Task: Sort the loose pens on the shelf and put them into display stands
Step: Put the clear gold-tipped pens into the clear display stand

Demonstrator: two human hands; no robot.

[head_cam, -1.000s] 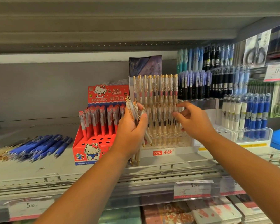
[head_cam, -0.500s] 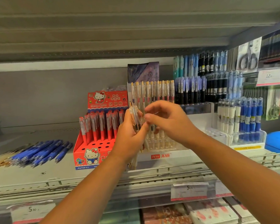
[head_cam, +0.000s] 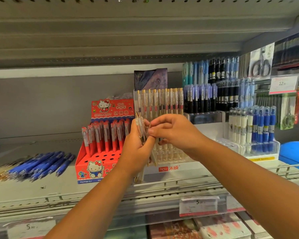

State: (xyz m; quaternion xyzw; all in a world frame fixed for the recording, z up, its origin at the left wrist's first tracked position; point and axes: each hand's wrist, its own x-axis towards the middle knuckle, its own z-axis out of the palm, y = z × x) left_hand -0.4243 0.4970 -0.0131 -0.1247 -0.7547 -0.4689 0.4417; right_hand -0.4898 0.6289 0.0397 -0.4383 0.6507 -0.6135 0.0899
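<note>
My left hand (head_cam: 136,150) grips a bundle of clear pens with gold clips (head_cam: 139,125), held upright in front of the clear display stand (head_cam: 162,111). That stand holds several rows of the same clear gold pens and carries a red label at its base. My right hand (head_cam: 174,133) meets the left one and pinches one pen of the bundle at its upper part. The pens' tips stick out below my left hand. Loose blue pens (head_cam: 41,165) lie in a heap on the shelf at the left, with a few gold-coloured pens beside them at the far left.
A red cartoon-cat stand (head_cam: 100,152) with red pens stands left of the clear one, its front holes vacant. To the right are tiered stands of blue, black and white pens (head_cam: 254,126) and a blue object (head_cam: 293,152). A wire rail (head_cam: 162,185) runs along the shelf front.
My right hand came back from the clear stand to the bundle in my left hand and now pinches one pen there. The view shifted slightly downward and left.
</note>
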